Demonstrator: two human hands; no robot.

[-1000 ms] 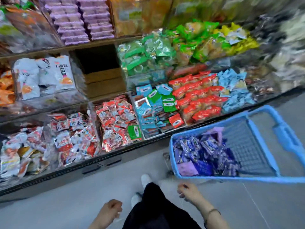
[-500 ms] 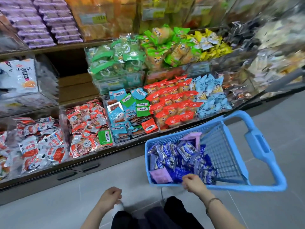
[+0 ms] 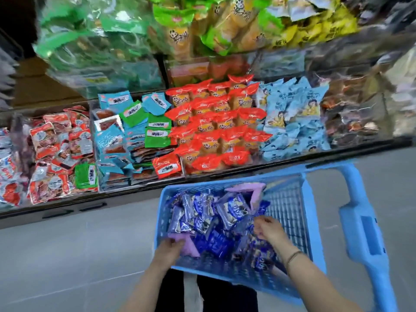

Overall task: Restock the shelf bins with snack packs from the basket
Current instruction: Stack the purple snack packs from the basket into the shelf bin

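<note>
- Left hand reaches forward on a bare forearm, fingers curled at the tips; its grasp is too blurred to tell.
- Right hand lies farther forward, palm down, fingers bent downward, a thin band round the wrist.

Blue snack pks heaped in lt-blue basket, below stocked shelf bins.

Print on snack packs blurred, unreadable
</note>
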